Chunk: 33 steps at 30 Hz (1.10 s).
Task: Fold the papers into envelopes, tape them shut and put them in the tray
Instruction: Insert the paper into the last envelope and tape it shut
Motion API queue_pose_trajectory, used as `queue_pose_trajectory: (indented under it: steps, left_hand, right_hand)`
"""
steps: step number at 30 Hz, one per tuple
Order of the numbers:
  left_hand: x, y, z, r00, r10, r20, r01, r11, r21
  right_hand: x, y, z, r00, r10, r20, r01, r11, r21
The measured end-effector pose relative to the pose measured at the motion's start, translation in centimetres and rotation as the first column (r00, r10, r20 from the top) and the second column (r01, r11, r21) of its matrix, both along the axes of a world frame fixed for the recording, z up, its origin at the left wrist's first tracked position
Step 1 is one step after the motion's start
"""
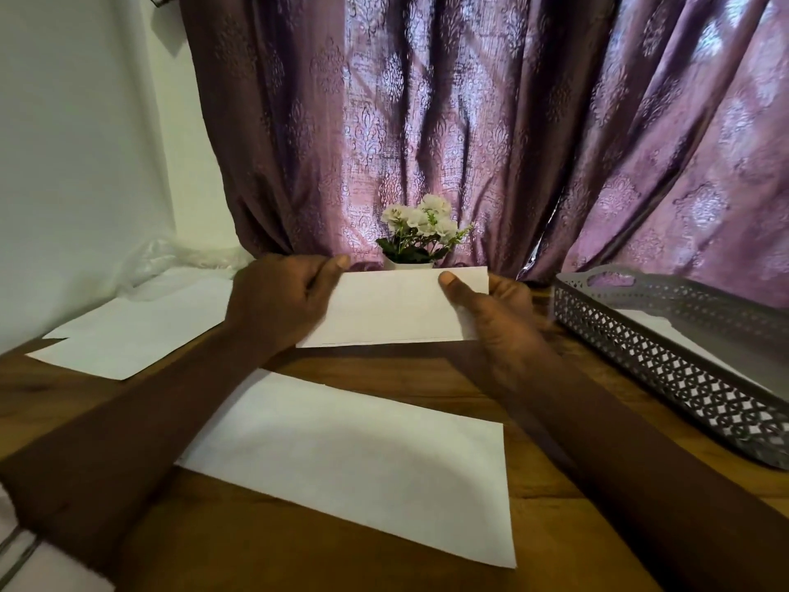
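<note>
A folded white paper envelope (395,307) is held up above the wooden table, in front of me. My left hand (277,305) grips its left end with the thumb on top. My right hand (491,309) grips its right end, thumb pressed on the front. Below them a flat white sheet (363,467) lies on the table near me. More white sheets (128,335) lie at the left. The grey perforated tray (666,352) stands at the right with white paper (666,331) inside.
A small pot of white flowers (420,232) stands behind the held envelope, against a purple curtain (469,121). Crumpled clear plastic (170,258) lies at the back left by the white wall. No tape is in view.
</note>
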<state>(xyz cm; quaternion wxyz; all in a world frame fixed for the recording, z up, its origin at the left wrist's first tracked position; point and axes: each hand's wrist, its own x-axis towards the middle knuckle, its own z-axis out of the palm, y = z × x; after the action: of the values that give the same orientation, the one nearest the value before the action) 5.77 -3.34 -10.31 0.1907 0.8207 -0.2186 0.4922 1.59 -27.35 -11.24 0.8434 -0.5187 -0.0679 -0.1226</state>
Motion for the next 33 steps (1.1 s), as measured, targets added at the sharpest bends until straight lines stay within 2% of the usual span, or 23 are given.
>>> queue_pose_trajectory:
  steps: [2,3,4,5,6,7,8,9,10,12,13,16,17,18,21,22,24,27,33]
  left_hand:
    - [0.1,0.3,-0.1,1.000,0.009,0.012,-0.009,1.000,0.030]
    - [0.0,0.2,-0.1,1.000,0.010,0.015,-0.011,0.999,0.047]
    - [0.0,0.0,-0.1,1.000,0.012,0.018,-0.013,0.998,0.058]
    - [-0.2,-0.1,-0.1,1.000,0.017,0.018,-0.018,0.998,0.065]
    - [-0.3,-0.3,-0.1,1.000,0.019,0.019,-0.020,0.997,0.070]
    - [-0.5,-0.6,-0.2,1.000,0.013,0.017,-0.014,0.997,0.072]
    - [-0.7,-0.8,-0.3,1.000,-0.002,0.004,0.001,0.998,0.067]
    - [-0.7,-1.1,-0.5,0.999,-0.030,-0.027,0.031,0.998,0.048]
    - [-0.8,-1.3,-0.7,0.995,-0.062,-0.081,0.064,0.998,0.020]
    - [-0.7,-1.6,-1.2,0.970,-0.091,-0.224,0.094,0.996,0.004]
    - [-0.7,-1.5,-1.6,0.955,-0.069,-0.288,0.082,0.996,0.035]
    - [-1.0,-1.0,-2.0,0.902,0.155,-0.403,-0.035,0.956,0.290]
    - [-1.5,-0.6,-1.8,0.877,0.196,-0.439,-0.046,0.943,0.331]
    - [-2.1,-0.1,-1.5,0.852,0.171,-0.495,-0.009,0.950,0.312]
    - [-5.6,0.9,-0.5,0.742,-0.141,-0.655,0.228,0.973,0.049]
    - [-7.1,1.3,-0.3,0.712,-0.166,-0.682,0.254,0.967,0.030]
    - [-9.8,2.0,-0.3,0.679,-0.074,-0.731,0.226,0.968,0.112]
    - [-12.4,2.7,-1.4,0.671,0.174,-0.720,0.121,0.933,0.339]
    - [-12.5,3.2,-1.5,0.677,0.238,-0.697,0.028,0.937,0.347]
  right_hand:
    - [0.3,-0.4,-0.1,0.997,-0.078,-0.024,0.078,0.997,-0.014]
    - [0.2,-0.5,-0.1,0.990,-0.136,-0.046,0.133,0.989,-0.066]
    - [0.2,-0.6,-0.2,0.973,-0.225,-0.046,0.211,0.955,-0.208]
    - [0.1,-0.8,-0.2,0.938,-0.344,0.031,0.319,0.827,-0.463]
    - [0.0,-1.0,-0.4,0.875,-0.442,0.197,0.441,0.560,-0.702]
    - [-0.3,-1.2,-0.3,0.793,-0.452,0.409,0.552,0.248,-0.796]
    - [-0.6,-1.1,-0.2,0.721,-0.373,0.584,0.654,0.089,-0.751]
    - [-0.8,-0.7,0.0,0.684,-0.276,0.675,0.717,0.088,-0.691]
    - [-1.0,-0.2,0.0,0.679,-0.181,0.711,0.734,0.155,-0.661]
    - [-1.0,1.0,-0.5,0.769,0.000,0.640,0.614,0.278,-0.738]
    - [-1.1,1.5,-0.9,0.831,0.095,0.548,0.508,0.274,-0.817]
    - [-0.6,1.6,-2.0,0.932,0.266,0.246,0.229,0.095,-0.969]
    - [-0.4,1.4,-2.1,0.941,0.272,0.203,0.196,0.053,-0.979]
    - [-0.1,1.2,-2.0,0.945,0.265,0.190,0.188,0.035,-0.982]
    - [0.1,0.8,-1.9,0.950,0.255,0.178,0.172,0.048,-0.984]
    - [0.1,0.8,-1.9,0.950,0.259,0.175,0.167,0.052,-0.985]
    - [0.1,0.8,-1.8,0.949,0.265,0.172,0.166,0.043,-0.985]
    - [0.0,0.7,-1.8,0.946,0.267,0.185,0.181,0.039,-0.983]
    - [-0.3,0.4,-2.3,0.957,0.208,0.200,0.159,0.196,-0.968]
